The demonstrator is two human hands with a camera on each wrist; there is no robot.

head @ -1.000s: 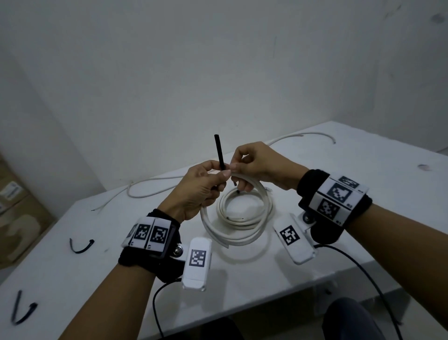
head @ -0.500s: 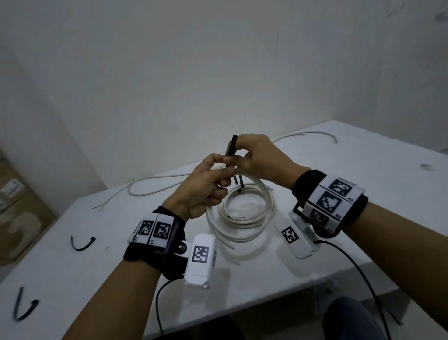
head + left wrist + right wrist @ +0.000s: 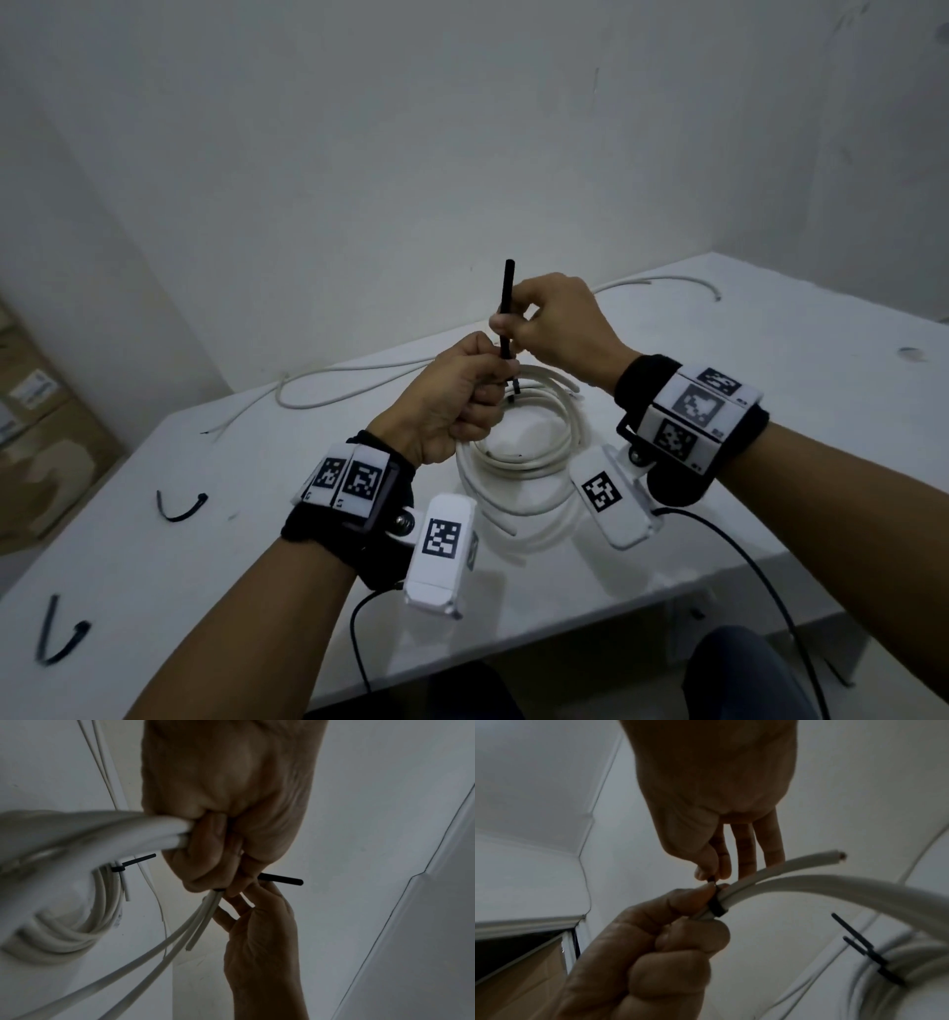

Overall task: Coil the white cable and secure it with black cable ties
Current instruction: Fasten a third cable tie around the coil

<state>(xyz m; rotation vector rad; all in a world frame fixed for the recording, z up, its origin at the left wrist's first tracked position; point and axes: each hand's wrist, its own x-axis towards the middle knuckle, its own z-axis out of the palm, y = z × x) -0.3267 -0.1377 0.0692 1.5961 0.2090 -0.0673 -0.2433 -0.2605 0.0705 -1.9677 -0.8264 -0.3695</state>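
The white cable [image 3: 534, 442] lies coiled in several loops, its far side lifted off the white table [image 3: 154, 565]. My left hand [image 3: 452, 406] grips the bundled loops [image 3: 144, 833] in a fist. A black cable tie [image 3: 506, 313] wraps the bundle [image 3: 716, 907] beside my left thumb, and its tail stands upright. My right hand [image 3: 554, 329] pinches that tail between thumb and forefinger [image 3: 711, 876]. Another black tie [image 3: 875, 959] is fastened round the coil farther along, also seen as the fastened tie [image 3: 120, 868] in the left wrist view.
Two loose black ties lie on the table's left part: one tie [image 3: 179, 509] and another tie [image 3: 59, 640]. A second, uncoiled white cable [image 3: 359, 375] runs along the back edge by the wall. Cardboard boxes [image 3: 41, 437] stand at the left.
My right hand has slid up the tie's tail and drawn it upward, so more black tail stands above the fingers than half a second ago. The left hand keeps its grip on the coil.
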